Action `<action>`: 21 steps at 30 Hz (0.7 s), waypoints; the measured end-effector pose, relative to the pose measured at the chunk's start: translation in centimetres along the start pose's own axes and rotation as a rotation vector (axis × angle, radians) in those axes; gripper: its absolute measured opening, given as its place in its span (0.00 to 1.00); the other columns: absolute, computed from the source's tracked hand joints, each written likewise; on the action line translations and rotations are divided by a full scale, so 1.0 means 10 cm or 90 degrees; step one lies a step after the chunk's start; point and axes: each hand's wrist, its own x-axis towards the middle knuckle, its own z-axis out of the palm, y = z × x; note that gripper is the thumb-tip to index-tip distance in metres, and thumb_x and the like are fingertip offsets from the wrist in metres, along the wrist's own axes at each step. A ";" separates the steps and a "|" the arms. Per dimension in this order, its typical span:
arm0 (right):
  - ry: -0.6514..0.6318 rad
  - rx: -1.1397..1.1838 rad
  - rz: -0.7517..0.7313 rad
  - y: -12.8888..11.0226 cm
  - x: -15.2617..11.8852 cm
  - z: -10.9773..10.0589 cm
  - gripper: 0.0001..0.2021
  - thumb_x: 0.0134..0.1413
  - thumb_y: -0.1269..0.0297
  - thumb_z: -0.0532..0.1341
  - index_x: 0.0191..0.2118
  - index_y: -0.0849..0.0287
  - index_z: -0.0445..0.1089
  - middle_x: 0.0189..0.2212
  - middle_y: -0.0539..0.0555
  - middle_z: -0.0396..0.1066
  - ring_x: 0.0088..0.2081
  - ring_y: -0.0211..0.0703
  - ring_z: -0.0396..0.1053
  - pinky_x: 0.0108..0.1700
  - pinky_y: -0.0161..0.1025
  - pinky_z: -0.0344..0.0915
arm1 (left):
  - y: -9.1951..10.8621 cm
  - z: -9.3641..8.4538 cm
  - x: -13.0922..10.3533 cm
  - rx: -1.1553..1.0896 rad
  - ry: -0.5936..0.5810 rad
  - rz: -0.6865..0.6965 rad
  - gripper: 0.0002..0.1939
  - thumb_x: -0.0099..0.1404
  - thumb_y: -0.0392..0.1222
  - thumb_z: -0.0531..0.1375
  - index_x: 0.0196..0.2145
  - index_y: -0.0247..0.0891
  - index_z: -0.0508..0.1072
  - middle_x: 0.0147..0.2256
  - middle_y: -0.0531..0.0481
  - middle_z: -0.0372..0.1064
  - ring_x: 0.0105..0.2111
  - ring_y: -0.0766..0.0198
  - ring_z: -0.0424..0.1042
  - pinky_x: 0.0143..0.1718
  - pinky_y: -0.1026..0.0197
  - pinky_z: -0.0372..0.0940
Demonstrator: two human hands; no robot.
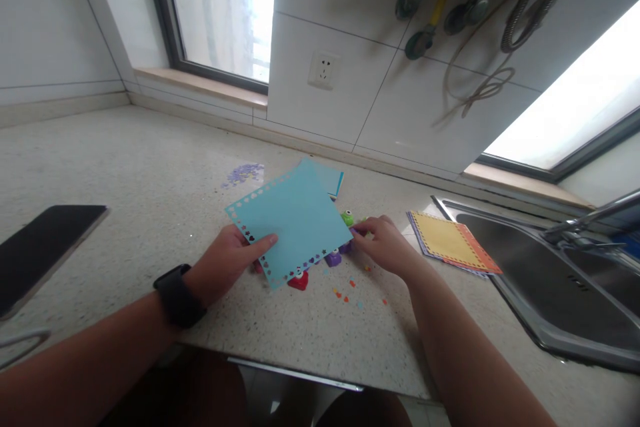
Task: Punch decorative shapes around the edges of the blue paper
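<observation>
A light blue sheet of paper [300,213] with small shapes cut along two of its edges is pinched at its left side by my left hand [240,250], thumb on top. At the sheet's right corner, my right hand [383,243] has its fingers curled against a purple craft punch [347,245], partly hidden by the hand and the paper. Another purple punch [333,258] and a red punch [299,281] peek out from under the sheet's lower edge. Just behind the right fingertips sits a green punch [347,217].
Small orange paper cutouts [346,299] lie on the speckled counter [150,160], with a purple cutout pile [243,175] farther back. Blue paper [330,180] rests behind my sheet. Yellow and orange sheets [450,240] overlap the steel sink [540,280]. A dark tablet-like slab [47,247] lies left.
</observation>
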 end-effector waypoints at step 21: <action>-0.006 0.070 0.063 -0.03 0.04 0.06 0.16 0.64 0.53 0.57 0.37 0.53 0.81 0.34 0.55 0.81 0.33 0.49 0.75 0.35 0.43 0.63 | -0.13 -0.05 0.07 -0.066 -0.069 -0.004 0.18 0.61 0.50 0.69 0.45 0.35 0.79 0.45 0.42 0.81 0.38 0.55 0.80 0.43 0.50 0.73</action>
